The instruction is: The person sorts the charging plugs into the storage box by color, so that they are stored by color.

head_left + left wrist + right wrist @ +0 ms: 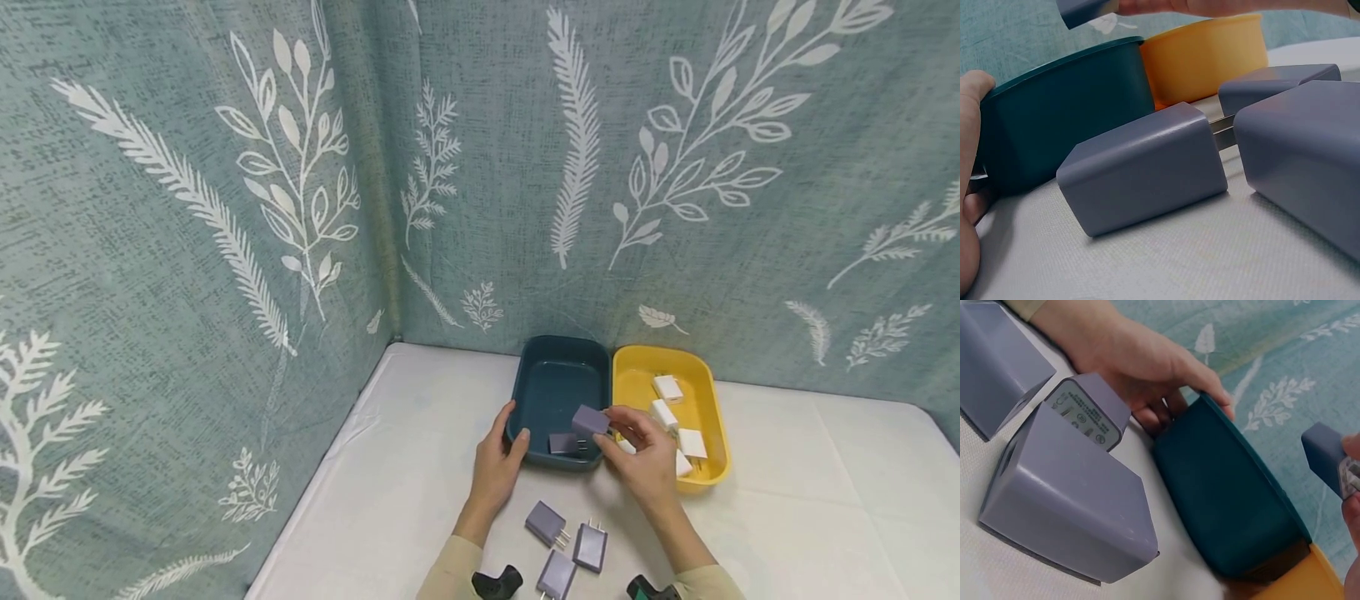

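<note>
My right hand [651, 457] pinches a purple-grey plug-in charger [590, 421] above the near right part of a dark teal bin [527, 375]. In the right wrist view, the prong side of this held charger [1324, 453] faces the fingers. Inside the bin, near its front wall, lies another purple charger [562, 443]. The left hand [497, 467] holds the bin's near left corner, its thumb at the rim, as the right wrist view also shows. Three more purple chargers lie on the white cloth before the bin: one left [546, 523], one right [591, 547], one nearest [557, 575].
A yellow bin [718, 425] stands against the teal one's right side and holds several white chargers [692, 443]. A leaf-patterned curtain [480, 208] rises close behind both bins and along the left edge of the white-covered table [810, 483].
</note>
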A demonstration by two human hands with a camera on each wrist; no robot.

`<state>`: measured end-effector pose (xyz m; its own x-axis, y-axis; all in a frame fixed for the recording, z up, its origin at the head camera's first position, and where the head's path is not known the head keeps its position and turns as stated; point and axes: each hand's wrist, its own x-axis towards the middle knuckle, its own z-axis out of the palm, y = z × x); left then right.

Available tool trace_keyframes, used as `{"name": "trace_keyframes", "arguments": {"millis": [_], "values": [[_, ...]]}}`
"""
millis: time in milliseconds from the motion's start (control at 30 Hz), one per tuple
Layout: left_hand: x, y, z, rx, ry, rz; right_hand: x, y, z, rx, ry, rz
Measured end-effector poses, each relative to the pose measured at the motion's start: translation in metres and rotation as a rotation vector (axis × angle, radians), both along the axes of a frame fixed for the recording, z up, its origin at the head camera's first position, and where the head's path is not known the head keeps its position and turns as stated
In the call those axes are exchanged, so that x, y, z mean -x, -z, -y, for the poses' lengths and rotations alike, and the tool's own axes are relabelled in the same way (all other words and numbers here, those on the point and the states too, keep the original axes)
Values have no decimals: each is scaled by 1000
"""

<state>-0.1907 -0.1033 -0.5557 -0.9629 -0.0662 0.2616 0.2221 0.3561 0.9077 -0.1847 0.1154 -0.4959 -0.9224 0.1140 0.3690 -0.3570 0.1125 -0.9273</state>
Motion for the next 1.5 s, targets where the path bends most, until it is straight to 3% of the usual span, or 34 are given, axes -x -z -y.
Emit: {"name": "trace_keyframes", "arguments": {"millis": [367,633,867,1067,1500], "values": [[0,-1,1,3,-2,0,8,0,2,-45,71,82],[1,2,-1,65,-27,-98,10,1,4,-39,95,107],[1,1,-1,9,-7,-5,14,2,5,-25,112,87],[2,2,-1,-10,-4,34,17,2,5,-55,131,87],[4,4,0,-5,1,0,20,-1,7,-93,118,74]]}}
